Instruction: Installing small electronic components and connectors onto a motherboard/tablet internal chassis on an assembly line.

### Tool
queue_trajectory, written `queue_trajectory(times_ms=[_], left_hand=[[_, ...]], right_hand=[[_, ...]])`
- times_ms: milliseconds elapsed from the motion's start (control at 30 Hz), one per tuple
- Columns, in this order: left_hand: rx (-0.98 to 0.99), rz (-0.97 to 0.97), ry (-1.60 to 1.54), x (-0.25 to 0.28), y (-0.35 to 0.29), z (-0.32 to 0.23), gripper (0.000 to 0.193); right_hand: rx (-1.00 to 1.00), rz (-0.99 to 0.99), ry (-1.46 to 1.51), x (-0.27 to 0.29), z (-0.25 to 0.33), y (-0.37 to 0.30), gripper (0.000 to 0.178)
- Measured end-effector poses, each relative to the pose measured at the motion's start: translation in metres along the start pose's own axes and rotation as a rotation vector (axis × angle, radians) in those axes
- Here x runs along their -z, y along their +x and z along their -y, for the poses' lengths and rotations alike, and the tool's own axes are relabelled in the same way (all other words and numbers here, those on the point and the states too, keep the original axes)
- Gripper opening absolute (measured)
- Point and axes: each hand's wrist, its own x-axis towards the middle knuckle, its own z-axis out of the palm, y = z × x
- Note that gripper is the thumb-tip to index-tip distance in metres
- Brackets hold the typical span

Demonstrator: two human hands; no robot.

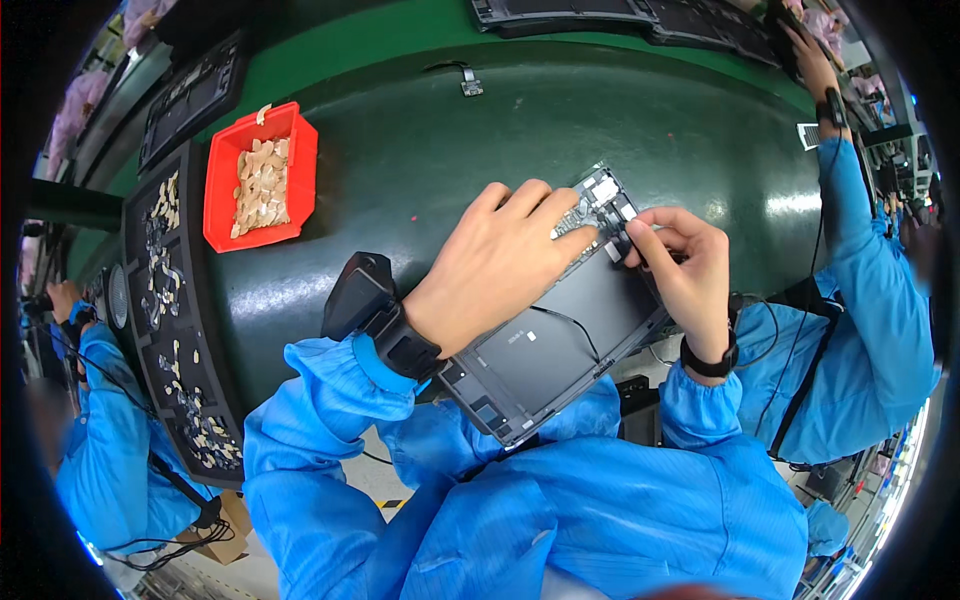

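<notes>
A dark tablet housing (570,345) lies tilted across the near edge of the green table, its lower end over my lap. At its far end sits a bare circuit board (600,205) with silvery and white parts. My left hand (505,255) is laid over the left side of this end, fingers bent and gripping there; several fingertips are hidden. At the opposite edge, my right hand (685,255) is closed, thumb and forefinger pinched together beside the board. Whatever is between them is too small to make out. A thin black cable (572,318) curves over the housing.
A red bin (308,165) of beige pieces stands left on the table (400,150). Beside it, a black tray (205,330) holds small loose parts. A small connector part (471,86) lies farther back. More dark housings (565,10) line the far side. Co-workers in blue sit at both sides.
</notes>
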Motion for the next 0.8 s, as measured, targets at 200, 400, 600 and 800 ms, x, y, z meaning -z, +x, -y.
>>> queue_trajectory(times_ms=[200, 400, 600, 800], left_hand=[[0.052, -0.014, -0.097, -0.006, 0.005, 0.003, 0.034], [-0.037, -0.108, -0.098, -0.009, -0.004, 0.009, 0.027], [-0.025, -0.144, -0.132, -0.01, -0.004, 0.008, 0.026], [-0.015, -0.129, -0.138, -0.009, -0.004, 0.008, 0.026]], right_hand=[[-0.029, 0.045, -0.026, -0.01, -0.001, 0.008, 0.018], [-0.099, 0.145, -0.024, -0.012, 0.004, 0.014, 0.018], [-0.115, 0.168, -0.04, -0.011, 0.003, 0.016, 0.018], [-0.119, 0.178, -0.055, -0.013, 0.004, 0.016, 0.018]])
